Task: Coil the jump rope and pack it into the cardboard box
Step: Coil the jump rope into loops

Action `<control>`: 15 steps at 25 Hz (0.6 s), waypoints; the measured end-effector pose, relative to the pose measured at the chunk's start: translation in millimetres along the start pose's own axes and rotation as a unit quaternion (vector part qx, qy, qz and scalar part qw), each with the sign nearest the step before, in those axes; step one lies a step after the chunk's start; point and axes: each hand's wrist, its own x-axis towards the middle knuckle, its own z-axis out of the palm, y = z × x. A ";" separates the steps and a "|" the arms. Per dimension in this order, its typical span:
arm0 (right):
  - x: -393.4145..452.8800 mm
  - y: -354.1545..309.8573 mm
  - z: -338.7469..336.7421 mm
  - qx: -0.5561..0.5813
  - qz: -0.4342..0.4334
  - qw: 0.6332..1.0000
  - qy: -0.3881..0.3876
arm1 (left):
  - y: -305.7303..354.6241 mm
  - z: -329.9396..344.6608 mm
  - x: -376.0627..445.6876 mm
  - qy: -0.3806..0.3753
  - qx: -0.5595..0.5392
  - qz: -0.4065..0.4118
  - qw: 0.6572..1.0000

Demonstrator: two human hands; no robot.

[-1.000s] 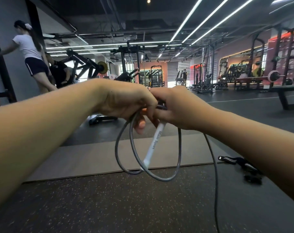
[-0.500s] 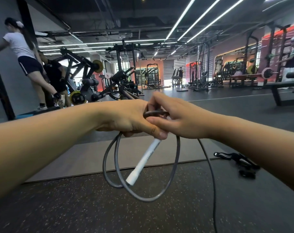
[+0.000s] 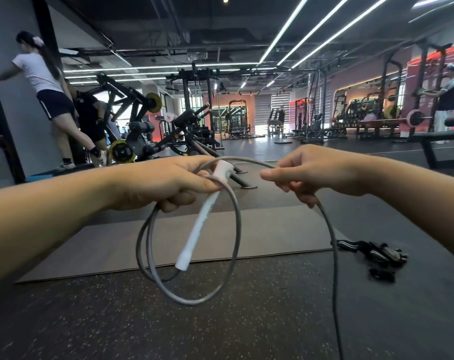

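Note:
My left hand is closed around the top of a white jump rope handle and the gathered grey rope loops, which hang below it as a coil. The handle slants down and to the left. My right hand pinches the grey rope a little to the right of the left hand. A short arc of rope spans between the two hands. From the right hand the free rope drops down and runs out of the frame's bottom edge. No cardboard box is in view.
A grey floor mat lies ahead on the speckled black rubber floor. Black straps and gloves lie on the floor at right. Gym machines and racks stand behind. A person stretches at far left; another person stands at far right.
My hands have moved apart: the right hand slid right along the rope, opening a gap. The coil and handle hang lower from the left hand. The view shifted slightly.

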 end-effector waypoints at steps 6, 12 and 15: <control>-1.9 34.2 32.2 0.268 0.007 0.963 0.007 | -4.4 -2.0 3.3 0.173 -0.283 0.068 0.941; -5.7 46.6 84.2 0.518 -0.055 0.853 -0.036 | 2.9 30.1 22.6 0.315 -0.478 0.119 0.811; -3.1 36.7 109.8 0.555 -0.076 0.828 0.037 | -4.7 53.3 23.2 0.388 -0.521 0.127 0.750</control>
